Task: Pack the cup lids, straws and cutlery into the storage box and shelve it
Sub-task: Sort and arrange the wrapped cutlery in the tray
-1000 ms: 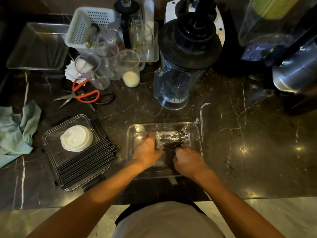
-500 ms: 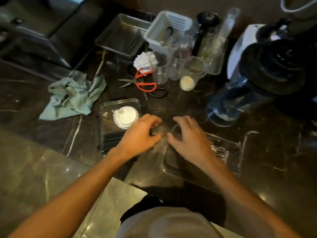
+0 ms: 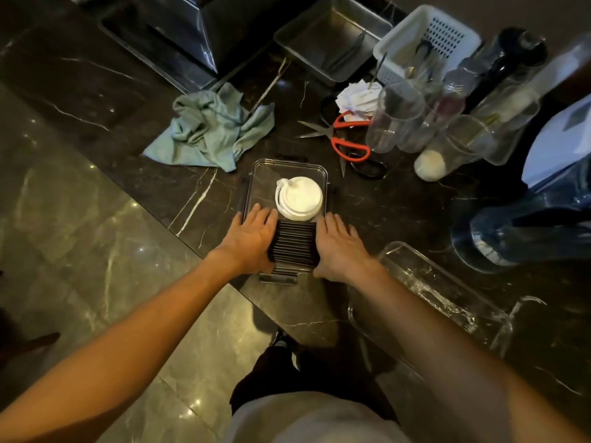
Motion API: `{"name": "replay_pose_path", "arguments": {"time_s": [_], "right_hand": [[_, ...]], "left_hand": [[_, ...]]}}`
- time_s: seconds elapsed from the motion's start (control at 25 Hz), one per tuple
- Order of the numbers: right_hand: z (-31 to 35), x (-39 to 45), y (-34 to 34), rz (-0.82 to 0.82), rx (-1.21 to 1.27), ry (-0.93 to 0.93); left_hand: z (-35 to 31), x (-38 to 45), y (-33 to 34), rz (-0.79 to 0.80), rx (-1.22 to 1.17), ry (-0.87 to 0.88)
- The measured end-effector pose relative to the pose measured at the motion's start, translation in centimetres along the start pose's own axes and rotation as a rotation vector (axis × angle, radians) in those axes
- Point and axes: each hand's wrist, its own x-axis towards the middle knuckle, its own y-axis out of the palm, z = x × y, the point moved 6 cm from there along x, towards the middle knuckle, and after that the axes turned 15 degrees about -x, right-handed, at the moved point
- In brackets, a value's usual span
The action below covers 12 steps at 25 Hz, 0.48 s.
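Observation:
A bundle of black straws [image 3: 294, 244] lies across the near end of a flat clear tray [image 3: 287, 163] on the dark marble counter. A stack of white cup lids [image 3: 299, 198] rests on the same tray, just beyond the straws. My left hand [image 3: 249, 238] presses against the left ends of the straws. My right hand [image 3: 339, 247] presses against their right ends, fingers stretched forward. The clear storage box [image 3: 399, 247] stands to the right by my right forearm. Plastic-wrapped cutlery [image 3: 438, 292] lies inside it.
A green cloth [image 3: 211, 126] lies beyond the tray on the left. Red-handled scissors [image 3: 348, 145], several clear cups [image 3: 396, 116], a white basket [image 3: 428, 36] and a metal tray [image 3: 332, 39] crowd the back. A blender jug [image 3: 527, 231] stands at right. The counter edge runs diagonally beside the tray.
Both hands left the storage box with the cutlery and moved left to the tray, closing in on the two ends of the straw bundle. The view swung left.

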Motion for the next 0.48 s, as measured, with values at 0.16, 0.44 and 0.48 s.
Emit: {"name": "replay_pose_path", "arguments": {"time_s": [0.16, 0.44, 0.48], "right_hand": [[0.1, 0.5, 0.1, -0.085, -0.098, -0.027], [0.5, -0.1, 0.0, -0.225, -0.08, -0.068], [0.6, -0.2, 0.2, -0.234, -0.085, -0.076]], "left_hand": [[0.0, 0.5, 0.1, -0.037, 0.076, 0.054], [-1.1, 0.5, 0.6, -0.018, 0.056, 0.095], [-1.1, 0.6, 0.8, -0.008, 0.038, 0.097]]}}
